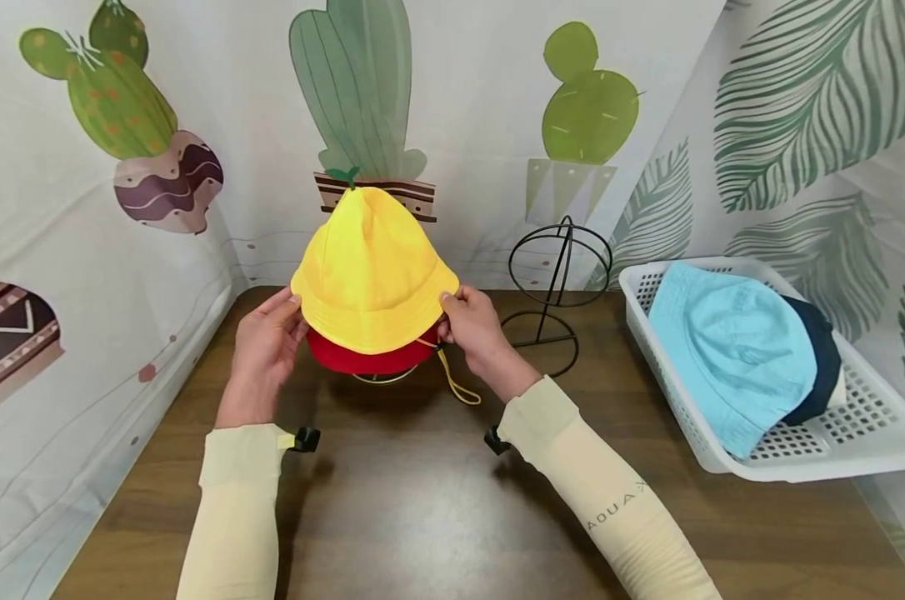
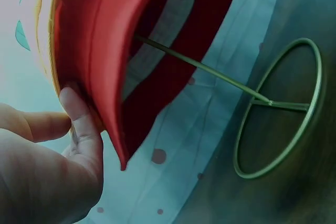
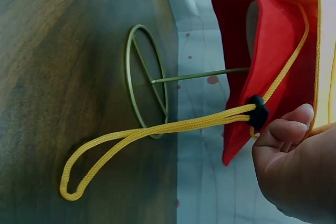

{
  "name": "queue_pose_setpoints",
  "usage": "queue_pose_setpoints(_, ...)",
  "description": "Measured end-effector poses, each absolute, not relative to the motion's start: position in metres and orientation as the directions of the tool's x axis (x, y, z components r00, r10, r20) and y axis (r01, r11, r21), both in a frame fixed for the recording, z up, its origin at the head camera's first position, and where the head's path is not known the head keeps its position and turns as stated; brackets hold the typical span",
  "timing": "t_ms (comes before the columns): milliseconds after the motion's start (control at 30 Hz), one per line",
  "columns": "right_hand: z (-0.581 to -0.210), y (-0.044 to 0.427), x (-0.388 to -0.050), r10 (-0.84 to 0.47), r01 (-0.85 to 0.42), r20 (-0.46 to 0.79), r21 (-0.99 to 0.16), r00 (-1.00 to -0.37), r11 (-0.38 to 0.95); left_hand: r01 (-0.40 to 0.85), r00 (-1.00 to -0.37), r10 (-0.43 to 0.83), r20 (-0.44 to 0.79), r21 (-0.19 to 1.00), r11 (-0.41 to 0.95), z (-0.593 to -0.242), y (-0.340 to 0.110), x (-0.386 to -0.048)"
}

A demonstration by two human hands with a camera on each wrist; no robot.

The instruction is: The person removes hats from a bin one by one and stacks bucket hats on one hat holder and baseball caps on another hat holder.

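Observation:
A yellow bucket hat (image 1: 370, 258) with a small green leaf on its peak sits over a red hat (image 1: 358, 360). The red hat rests on a gold wire stand (image 3: 127, 72), whose ring base shows in both wrist views. My left hand (image 1: 265, 346) pinches the yellow brim at its left edge, thumb and fingers on either side. At the opposite edge, my right hand (image 1: 477, 329) pinches the brim too. A yellow cord (image 3: 152, 129) with a black toggle (image 3: 257, 113) hangs from the hat beside my right hand. The stand's top is hidden inside the hats.
A bare black wire hat stand (image 1: 546, 325) stands right of the hats. Farther right, a white plastic basket (image 1: 865, 433) holds a light blue bucket hat (image 1: 737, 342) and a dark hat (image 1: 823, 362). Patterned curtains hang behind the wooden table (image 1: 415, 508).

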State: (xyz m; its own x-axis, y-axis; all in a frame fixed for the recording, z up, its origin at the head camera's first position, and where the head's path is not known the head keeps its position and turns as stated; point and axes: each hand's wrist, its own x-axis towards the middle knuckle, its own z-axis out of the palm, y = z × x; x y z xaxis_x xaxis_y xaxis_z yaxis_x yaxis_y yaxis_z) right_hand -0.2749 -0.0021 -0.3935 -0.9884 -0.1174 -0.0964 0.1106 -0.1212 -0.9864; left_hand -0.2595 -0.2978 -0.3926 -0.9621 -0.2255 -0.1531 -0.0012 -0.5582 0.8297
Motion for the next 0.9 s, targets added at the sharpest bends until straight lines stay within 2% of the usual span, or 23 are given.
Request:
queue_pose_setpoints(600,-0.431,0.004,-0.286,-0.134,0.155,-0.149,-0.987,-0.98,-0.036,-0.054,-0.95,-0.248,-0.19,0.882,-0.468,-0.419,-0.307,-0.262)
queue_pose_setpoints(900,-0.444,0.006,-0.29,-0.145,0.153,-0.144,-0.987,-0.979,-0.054,-0.09,-0.951,-0.232,-0.206,0.898,-0.43,-0.43,-0.309,-0.265)
